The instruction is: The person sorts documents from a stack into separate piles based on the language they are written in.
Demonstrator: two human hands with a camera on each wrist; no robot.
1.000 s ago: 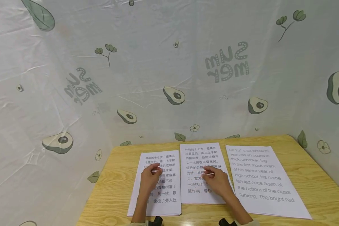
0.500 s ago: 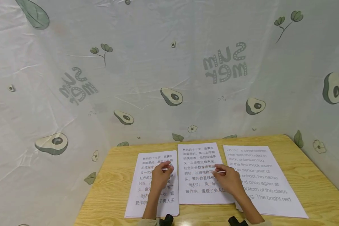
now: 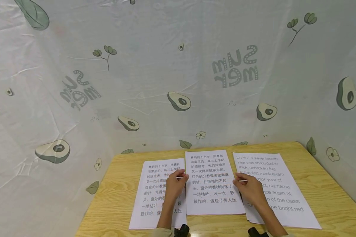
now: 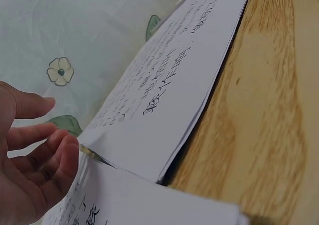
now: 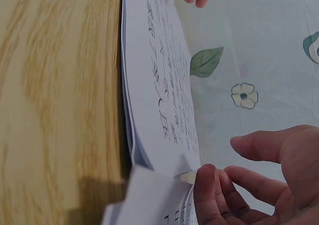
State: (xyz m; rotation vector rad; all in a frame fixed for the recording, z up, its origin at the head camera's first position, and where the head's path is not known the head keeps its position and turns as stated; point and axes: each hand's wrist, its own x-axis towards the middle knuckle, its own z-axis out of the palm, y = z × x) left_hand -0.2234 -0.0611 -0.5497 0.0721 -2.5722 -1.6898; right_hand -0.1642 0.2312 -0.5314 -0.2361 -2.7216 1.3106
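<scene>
- Left stack (image 3: 152, 197) of printed sheets lies flat, its lower edge reaching nearest to the person; the middle stack (image 3: 209, 181) and right stack (image 3: 284, 187) lie in a row beside it.
- Pale sleeves (image 3: 162, 232) and black wrist devices (image 3: 182, 231) sit at the bottom edge of the head view.
- Left hand (image 3: 175, 185) and its forearm stand in the way of the left stack's right side, hiding parts of several lines; its grip is released, thumb apart from loosely bent fingers, near the seam with the middle stack.
- Right hand (image 3: 250, 187) blocks the start of several English lines on the right stack; its grip is released too, thumb clear of the bent fingers, beside the seam with the middle stack. Whether its fingertips touch paper, I cannot tell.
- Middle stack shows unobstructed between the hands, with Chinese print like that on the left one.
- Neighbouring stacks lie close together, the gaps narrow; layered paper edges show in the wrist views.
- Yellow wood-grain surface (image 3: 310, 171) carries all three, bare at both sides and along the back.
- Behind and at both sides hangs a pale, creased cloth (image 3: 154, 72) printed with avocados (image 3: 179, 101), leaves (image 3: 185, 144), small flowers (image 3: 200, 135) and grey lettering (image 3: 235, 69).
</scene>
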